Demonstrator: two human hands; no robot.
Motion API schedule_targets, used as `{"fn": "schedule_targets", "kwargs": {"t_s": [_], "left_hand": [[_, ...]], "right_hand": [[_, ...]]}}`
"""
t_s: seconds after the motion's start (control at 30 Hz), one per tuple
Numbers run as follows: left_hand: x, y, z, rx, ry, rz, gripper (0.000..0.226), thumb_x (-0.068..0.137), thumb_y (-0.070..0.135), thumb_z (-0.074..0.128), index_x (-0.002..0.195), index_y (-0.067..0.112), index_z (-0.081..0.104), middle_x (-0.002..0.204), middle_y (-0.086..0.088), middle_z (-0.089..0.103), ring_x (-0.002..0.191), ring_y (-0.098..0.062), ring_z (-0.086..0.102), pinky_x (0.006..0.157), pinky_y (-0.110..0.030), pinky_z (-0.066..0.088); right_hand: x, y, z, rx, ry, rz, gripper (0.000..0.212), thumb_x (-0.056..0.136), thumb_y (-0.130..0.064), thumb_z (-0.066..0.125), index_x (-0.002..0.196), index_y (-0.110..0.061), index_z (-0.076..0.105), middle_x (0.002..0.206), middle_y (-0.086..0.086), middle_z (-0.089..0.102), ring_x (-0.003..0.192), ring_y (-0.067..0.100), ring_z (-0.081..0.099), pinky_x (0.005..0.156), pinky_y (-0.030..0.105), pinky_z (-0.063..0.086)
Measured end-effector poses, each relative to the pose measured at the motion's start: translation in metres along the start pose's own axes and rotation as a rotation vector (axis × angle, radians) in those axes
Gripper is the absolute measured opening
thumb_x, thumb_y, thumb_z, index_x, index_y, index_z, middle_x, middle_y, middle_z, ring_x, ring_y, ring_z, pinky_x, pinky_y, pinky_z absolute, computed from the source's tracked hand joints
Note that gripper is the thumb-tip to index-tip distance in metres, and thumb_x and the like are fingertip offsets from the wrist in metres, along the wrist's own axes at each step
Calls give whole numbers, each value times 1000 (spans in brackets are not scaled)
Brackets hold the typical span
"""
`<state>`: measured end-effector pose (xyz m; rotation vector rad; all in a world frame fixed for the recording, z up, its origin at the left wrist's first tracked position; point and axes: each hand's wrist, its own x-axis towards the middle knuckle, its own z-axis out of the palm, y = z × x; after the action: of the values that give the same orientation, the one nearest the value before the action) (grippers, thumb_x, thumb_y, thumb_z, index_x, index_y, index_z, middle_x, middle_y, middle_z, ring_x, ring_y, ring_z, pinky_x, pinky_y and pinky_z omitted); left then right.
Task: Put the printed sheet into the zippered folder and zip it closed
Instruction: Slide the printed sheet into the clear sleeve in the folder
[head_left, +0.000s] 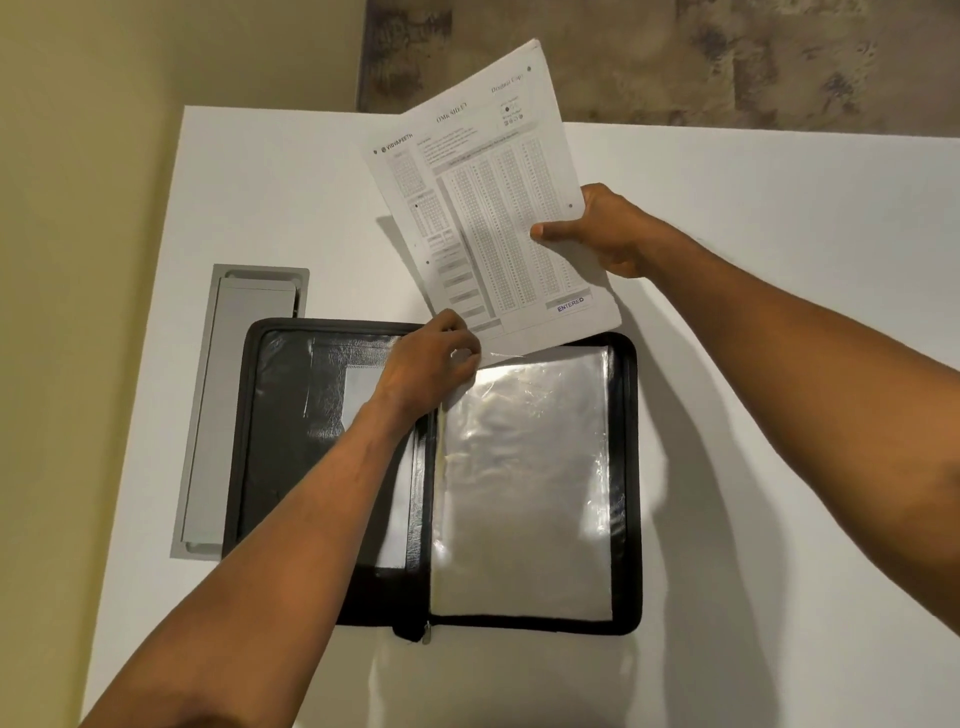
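Lying open on the white surface (779, 260), one zippered folder (291, 415) shows its clear sleeves (524, 478). The left hand (431, 364) has its fingers pinched on the top sleeve's upper edge. One printed sheet (488, 208) hangs above it, its bottom edge near the sleeve mouth, the right hand (608, 234) clamped on its side. Inserting and zipping both remain; the zipper pull (426, 634) sits at the near edge.
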<state>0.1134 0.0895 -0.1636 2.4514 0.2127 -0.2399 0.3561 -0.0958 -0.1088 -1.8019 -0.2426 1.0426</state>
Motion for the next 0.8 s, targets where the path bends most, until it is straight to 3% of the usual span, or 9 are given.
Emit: {"fn": "schedule_targets", "kwargs": {"t_s": [0.1,0.23,0.3,0.4,0.5,0.57,0.63,0.7,0.8], "left_hand": [[2,5,-1,-49,21,-31,10,91,34,65,92,28,74,102,20,53,75,-1,57,67,-23,45],[4,9,0,-56,32,-71,8,91,35,65,92,31,71,106,18,54,74,9,56,63,-17,37],[4,12,3,-50,8,-53,11,92,37,65,97,29,70,109,17,57,73,3,58,65,-23,43],[3,21,8,48,-66,18,19,92,40,67,105,26,68,111,11,62,87,-16,65,72,-33,50],[5,33,12,105,-108,14,20,90,42,70,102,26,68,104,9,65,91,-20,67,73,-33,49],[9,41,15,121,-136,-6,19,91,43,68,100,26,71,105,9,65,94,-19,67,76,-33,49],[12,52,17,125,-156,-19,20,93,41,66,101,25,75,110,8,65,96,-21,67,79,-35,51],[14,65,19,123,-152,-22,21,94,41,66,104,25,74,111,7,66,98,-23,67,82,-36,52],[15,86,26,100,-114,-26,23,97,40,64,111,24,72,110,4,69,103,-24,67,86,-40,53]], "right_hand": [[7,9,3,44,-6,19,38,89,-12,80,126,-9,71,118,4,77,107,21,75,97,38,61],[11,19,3,111,-12,43,26,90,-7,77,115,-14,73,104,-5,81,100,14,77,82,24,62],[10,23,2,130,-38,62,25,92,-4,75,115,-13,73,100,-7,82,93,9,78,75,18,60],[5,25,0,104,-61,86,20,93,-8,75,110,-19,74,97,-11,82,88,5,78,70,15,59],[1,26,-2,70,-73,100,18,93,-11,75,106,-23,74,94,-15,81,84,1,77,65,13,57],[1,28,-1,57,-72,95,18,94,-12,75,108,-22,73,95,-14,81,85,2,77,67,14,58],[0,27,1,60,-66,93,30,94,-12,74,124,-14,71,109,-7,79,97,10,76,78,20,59],[-1,27,4,108,-55,96,38,94,-8,73,132,-8,66,114,-4,76,100,8,74,80,18,58],[-3,27,6,157,-34,102,21,94,-6,73,115,-9,70,90,-14,80,79,-3,74,60,6,52]]}}
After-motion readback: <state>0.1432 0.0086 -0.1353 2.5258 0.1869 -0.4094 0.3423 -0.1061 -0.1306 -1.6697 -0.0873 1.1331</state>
